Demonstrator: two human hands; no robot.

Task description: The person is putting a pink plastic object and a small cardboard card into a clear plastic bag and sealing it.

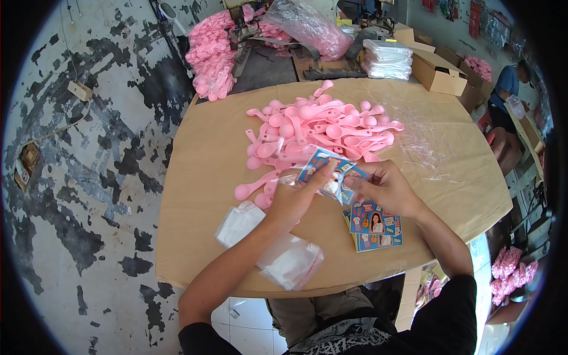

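Note:
Between my two hands, over the front of the pile, is a blue printed card [316, 161] with what looks like a clear plastic bag around it. My left hand [297, 196] grips it from the left, thumb across its face. On the right side, my right hand [387, 186] pinches its edge with bent fingers. Beyond them lies a heap of pink measuring spoons [325, 127]. A small stack of similar cards [376, 225] rests below my right hand. Clear plastic bags [291, 260] lie under and beside my left forearm, with another whitish stack [239, 223] next to them.
Thin clear plastic strips [426, 139] are scattered over the right of the brown-covered table [195, 177]. Behind it stand packed pink bundles [210, 56], a stack of clear packets [387, 59] and an open cardboard box [439, 72]. Another person [507, 83] is at far right.

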